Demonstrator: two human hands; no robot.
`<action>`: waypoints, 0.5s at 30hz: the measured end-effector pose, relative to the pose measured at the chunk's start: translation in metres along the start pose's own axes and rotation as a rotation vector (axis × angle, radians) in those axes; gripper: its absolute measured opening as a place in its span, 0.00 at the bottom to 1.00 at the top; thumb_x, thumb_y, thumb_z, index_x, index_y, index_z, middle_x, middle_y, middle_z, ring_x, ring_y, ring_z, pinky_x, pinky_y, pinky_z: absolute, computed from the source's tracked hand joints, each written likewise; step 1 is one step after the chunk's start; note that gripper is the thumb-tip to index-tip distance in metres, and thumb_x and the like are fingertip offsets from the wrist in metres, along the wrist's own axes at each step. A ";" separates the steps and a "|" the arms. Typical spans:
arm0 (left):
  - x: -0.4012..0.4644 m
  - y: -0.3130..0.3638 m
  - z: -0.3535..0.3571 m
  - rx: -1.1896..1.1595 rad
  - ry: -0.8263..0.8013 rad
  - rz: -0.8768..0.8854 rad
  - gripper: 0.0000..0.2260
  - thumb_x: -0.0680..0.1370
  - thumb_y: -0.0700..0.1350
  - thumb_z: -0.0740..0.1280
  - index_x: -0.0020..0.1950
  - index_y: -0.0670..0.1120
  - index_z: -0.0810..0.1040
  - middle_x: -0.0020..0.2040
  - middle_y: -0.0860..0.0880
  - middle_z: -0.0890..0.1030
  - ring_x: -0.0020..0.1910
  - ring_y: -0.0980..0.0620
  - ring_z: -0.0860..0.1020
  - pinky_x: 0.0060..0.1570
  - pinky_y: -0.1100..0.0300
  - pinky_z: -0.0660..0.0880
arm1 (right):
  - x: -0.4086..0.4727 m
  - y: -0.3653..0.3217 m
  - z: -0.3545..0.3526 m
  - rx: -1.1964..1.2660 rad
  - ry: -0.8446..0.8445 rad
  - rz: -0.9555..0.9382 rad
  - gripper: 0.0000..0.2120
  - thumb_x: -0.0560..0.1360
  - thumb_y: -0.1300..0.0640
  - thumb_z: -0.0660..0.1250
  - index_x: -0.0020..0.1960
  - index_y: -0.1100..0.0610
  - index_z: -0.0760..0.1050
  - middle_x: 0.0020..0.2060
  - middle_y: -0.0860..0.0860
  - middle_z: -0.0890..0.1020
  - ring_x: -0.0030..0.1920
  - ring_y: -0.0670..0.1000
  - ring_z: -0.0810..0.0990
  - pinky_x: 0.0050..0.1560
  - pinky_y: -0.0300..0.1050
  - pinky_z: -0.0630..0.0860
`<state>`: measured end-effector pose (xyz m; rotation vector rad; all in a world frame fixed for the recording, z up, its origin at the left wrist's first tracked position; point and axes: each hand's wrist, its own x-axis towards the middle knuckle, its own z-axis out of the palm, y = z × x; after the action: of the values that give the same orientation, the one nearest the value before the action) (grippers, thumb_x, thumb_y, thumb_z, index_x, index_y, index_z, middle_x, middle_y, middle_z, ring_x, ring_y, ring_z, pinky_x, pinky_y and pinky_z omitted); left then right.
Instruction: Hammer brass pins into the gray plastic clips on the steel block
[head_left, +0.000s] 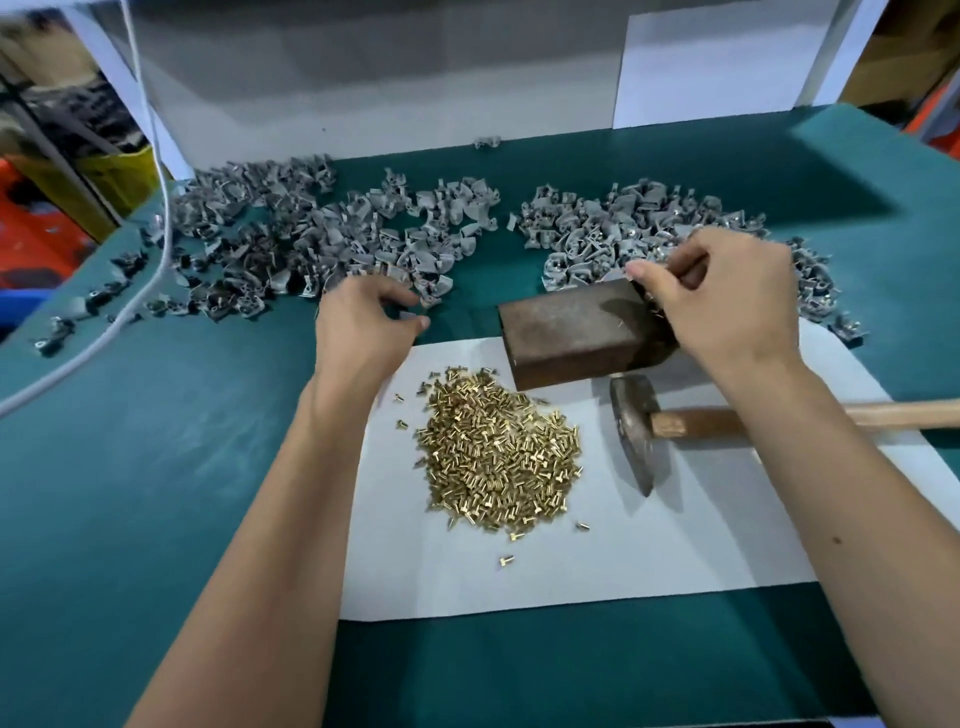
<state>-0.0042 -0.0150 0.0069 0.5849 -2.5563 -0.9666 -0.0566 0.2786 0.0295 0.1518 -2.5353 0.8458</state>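
A brown steel block (571, 327) lies at the far edge of the white paper sheet (649, 545), its top bare. In front of it is a heap of brass pins (498, 457). Gray plastic clips lie in two piles behind, one on the left (322, 234) and one on the right (623, 223). My left hand (363, 327) is at the near edge of the left pile and pinches a small gray clip (406, 315) between thumb and forefinger. My right hand (727, 301) hovers over the block's right end with curled fingers around what looks like a dark clip.
A hammer lies on the paper right of the pins, with its steel head (636, 431) near the block and its wooden handle (831, 415) pointing right. A white cable (156, 218) crosses the green mat (156, 467) at the left. A white panel stands behind the piles.
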 end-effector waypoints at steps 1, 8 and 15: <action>0.002 -0.002 -0.001 0.004 -0.007 0.005 0.06 0.73 0.42 0.78 0.47 0.51 0.87 0.44 0.53 0.84 0.39 0.59 0.79 0.46 0.62 0.76 | -0.003 -0.003 -0.001 -0.003 -0.006 -0.013 0.17 0.74 0.38 0.73 0.45 0.53 0.83 0.38 0.51 0.83 0.41 0.54 0.82 0.50 0.51 0.81; 0.009 -0.014 -0.013 -0.079 -0.012 -0.041 0.08 0.72 0.36 0.79 0.41 0.48 0.86 0.36 0.54 0.84 0.36 0.62 0.81 0.36 0.73 0.75 | -0.043 -0.082 0.003 0.063 -0.300 -0.591 0.05 0.77 0.50 0.72 0.47 0.51 0.80 0.42 0.46 0.81 0.43 0.49 0.79 0.49 0.51 0.80; 0.011 -0.013 -0.017 -0.034 -0.036 -0.030 0.12 0.69 0.35 0.77 0.35 0.52 0.84 0.40 0.52 0.84 0.43 0.51 0.83 0.50 0.55 0.82 | -0.064 -0.142 0.046 -0.113 -0.688 -0.745 0.08 0.77 0.46 0.70 0.53 0.48 0.78 0.49 0.50 0.80 0.51 0.57 0.80 0.48 0.51 0.77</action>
<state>-0.0025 -0.0390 0.0119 0.6033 -2.5634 -1.0379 0.0171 0.1348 0.0445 1.4529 -2.7385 0.3686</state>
